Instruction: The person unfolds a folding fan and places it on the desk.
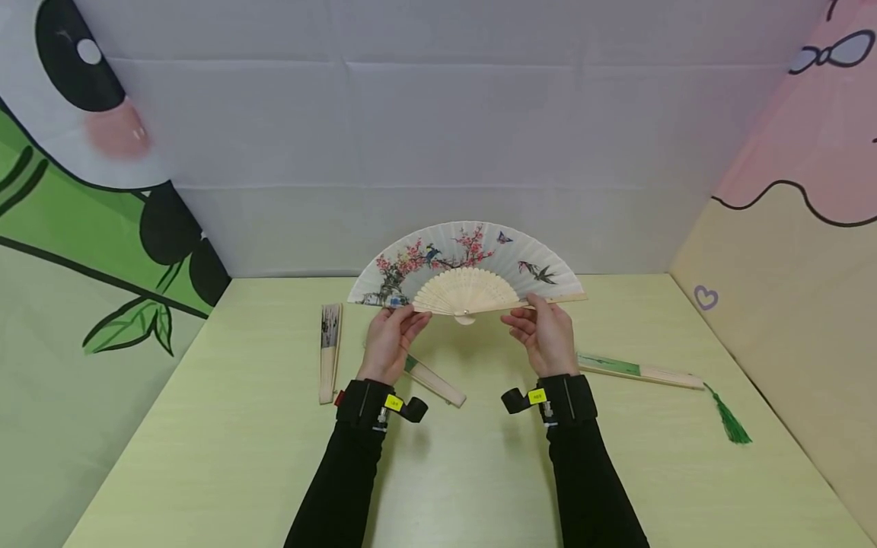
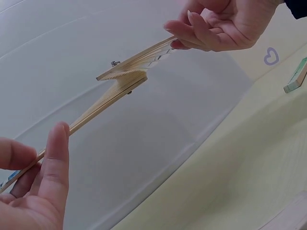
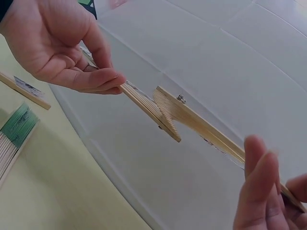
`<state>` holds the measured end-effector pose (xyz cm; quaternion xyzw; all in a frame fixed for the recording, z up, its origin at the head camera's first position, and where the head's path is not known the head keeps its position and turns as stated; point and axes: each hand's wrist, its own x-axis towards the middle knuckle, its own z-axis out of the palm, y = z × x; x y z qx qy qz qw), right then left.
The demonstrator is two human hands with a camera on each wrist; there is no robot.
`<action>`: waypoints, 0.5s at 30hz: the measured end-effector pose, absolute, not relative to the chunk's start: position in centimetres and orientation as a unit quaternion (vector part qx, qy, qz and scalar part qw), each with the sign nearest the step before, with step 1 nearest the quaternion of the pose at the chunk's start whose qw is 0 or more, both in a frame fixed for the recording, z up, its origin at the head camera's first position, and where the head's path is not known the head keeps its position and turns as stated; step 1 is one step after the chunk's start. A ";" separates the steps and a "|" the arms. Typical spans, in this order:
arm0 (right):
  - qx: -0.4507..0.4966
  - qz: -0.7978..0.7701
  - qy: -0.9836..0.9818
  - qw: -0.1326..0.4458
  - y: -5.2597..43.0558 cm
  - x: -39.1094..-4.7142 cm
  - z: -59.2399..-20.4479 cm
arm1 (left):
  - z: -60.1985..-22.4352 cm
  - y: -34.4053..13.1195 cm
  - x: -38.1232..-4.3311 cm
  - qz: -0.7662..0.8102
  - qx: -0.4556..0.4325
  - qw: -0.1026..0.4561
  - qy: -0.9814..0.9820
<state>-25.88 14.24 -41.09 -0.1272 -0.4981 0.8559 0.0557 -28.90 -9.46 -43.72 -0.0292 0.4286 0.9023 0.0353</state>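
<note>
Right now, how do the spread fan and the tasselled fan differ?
The spread fan is held up by the left hand and right hand; the tasselled fan lies folded on the table. The spread fan has a bird-and-blossom print, the tasselled fan a green section. Both are partly pale beige.

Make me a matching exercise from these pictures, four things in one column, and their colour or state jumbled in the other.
1. Bird-painted fan
2. Tassel
3. Sleeves
4. Wall heart

A. Purple
B. Black
C. Spread open, held by the left hand and right hand
D. Green

Pairs: 1-C, 2-D, 3-B, 4-A.
</note>
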 end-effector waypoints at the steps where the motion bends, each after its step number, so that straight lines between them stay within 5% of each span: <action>1: -0.128 0.856 -0.498 0.055 14.2 -25.9 -41.1 | -43.7 -9.4 -28.9 0.902 -0.030 0.035 0.428; 15: -0.119 0.863 -0.488 0.044 14.5 -26.4 -41.4 | -43.7 -9.1 -29.0 0.902 -0.026 0.030 0.430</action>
